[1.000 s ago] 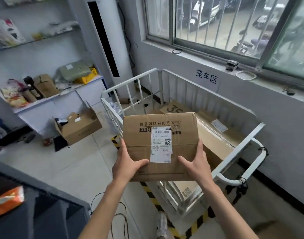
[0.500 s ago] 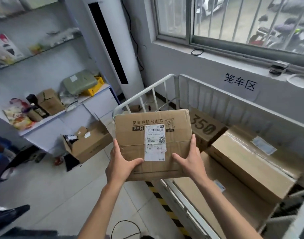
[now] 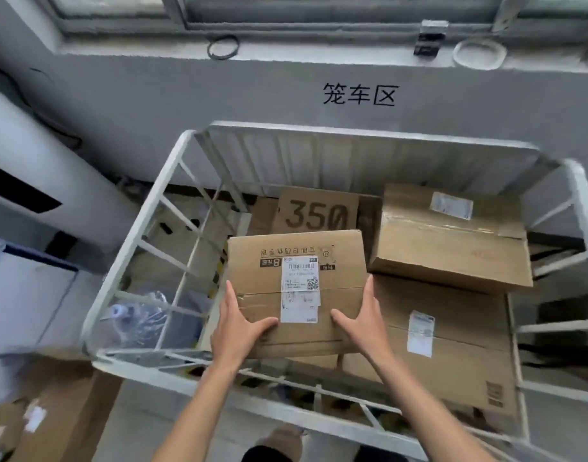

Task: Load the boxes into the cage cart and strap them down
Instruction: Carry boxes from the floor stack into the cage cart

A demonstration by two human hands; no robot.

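I hold a brown cardboard box [image 3: 296,288] with a white shipping label, above the inside of the white cage cart [image 3: 132,261]. My left hand [image 3: 239,325] grips its left near corner and my right hand [image 3: 362,321] its right near corner. Inside the cart lie a box marked 350 [image 3: 319,211] at the back, a taped box [image 3: 449,238] at the back right, and a large flat box [image 3: 452,345] under it at the right.
The cart stands against a grey wall under a windowsill. A clear plastic bottle [image 3: 136,315] lies outside the cart's left rail. An open cardboard box [image 3: 52,418] sits on the floor at lower left. A white standing unit [image 3: 36,181] is at the left.
I have stepped up to the cart and now look down into it. The box in my hands has moved from beside the rail to over the cart's inside, lower than before.
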